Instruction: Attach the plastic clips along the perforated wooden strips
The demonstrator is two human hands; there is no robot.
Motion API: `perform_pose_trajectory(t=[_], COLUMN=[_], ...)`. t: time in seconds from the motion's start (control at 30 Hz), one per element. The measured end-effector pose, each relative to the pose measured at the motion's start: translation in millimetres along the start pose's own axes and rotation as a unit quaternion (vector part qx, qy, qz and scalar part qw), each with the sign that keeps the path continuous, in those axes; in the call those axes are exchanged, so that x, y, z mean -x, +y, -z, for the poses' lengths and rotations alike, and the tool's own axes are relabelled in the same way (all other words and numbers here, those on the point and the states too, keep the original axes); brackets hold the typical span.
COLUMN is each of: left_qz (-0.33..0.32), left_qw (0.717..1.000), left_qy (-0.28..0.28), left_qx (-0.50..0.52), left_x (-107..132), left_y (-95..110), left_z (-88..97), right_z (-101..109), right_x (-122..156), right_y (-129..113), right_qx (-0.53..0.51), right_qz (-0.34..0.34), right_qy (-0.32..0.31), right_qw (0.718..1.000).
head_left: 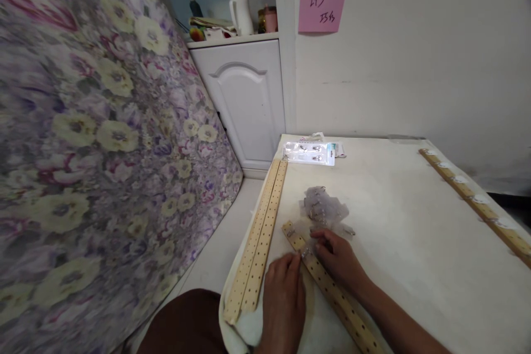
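Cream desk [415, 243]: clear bag [334, 213] is holding metal clips [317, 204]. I'm watching the wooden strip [332, 290] lying diagonally, far end pointing away-left; left hand [284, 290], fingers together, is pressing it, right hand [338, 257] is pinching a small clip [306, 254].

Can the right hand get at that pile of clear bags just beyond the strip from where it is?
Probably yes. The right hand rests on the slanted strip, its fingers just short of the bags, with nothing between them.
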State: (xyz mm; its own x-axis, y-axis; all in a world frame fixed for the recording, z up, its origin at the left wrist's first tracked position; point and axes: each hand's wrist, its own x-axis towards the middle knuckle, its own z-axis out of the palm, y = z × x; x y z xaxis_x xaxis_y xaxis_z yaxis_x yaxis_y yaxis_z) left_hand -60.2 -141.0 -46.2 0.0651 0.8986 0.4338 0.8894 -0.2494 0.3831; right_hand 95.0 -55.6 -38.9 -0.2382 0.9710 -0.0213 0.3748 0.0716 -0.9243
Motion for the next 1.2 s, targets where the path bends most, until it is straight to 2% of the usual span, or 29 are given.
perform_pose_trajectory(t=[0.73, 1.2], left_qz=[0.001, -0.009], left_qw=[1.0, 1.0], left_qy=[-0.012, 0.005], left_qx=[-0.021, -0.023], left_x=[0.6, -1.7], left_y=[1.2, 0.5], left_z=[0.9, 0.5], right_z=[-0.6, -4.9], right_x=[-0.7, 0.9], right_y=[3.6, -0.1], right_qx=[0.014, 0.03], right_qz=[0.009, 0.021], right_qy=[-0.001, 0.011], right_qw=[1.0, 0.999])
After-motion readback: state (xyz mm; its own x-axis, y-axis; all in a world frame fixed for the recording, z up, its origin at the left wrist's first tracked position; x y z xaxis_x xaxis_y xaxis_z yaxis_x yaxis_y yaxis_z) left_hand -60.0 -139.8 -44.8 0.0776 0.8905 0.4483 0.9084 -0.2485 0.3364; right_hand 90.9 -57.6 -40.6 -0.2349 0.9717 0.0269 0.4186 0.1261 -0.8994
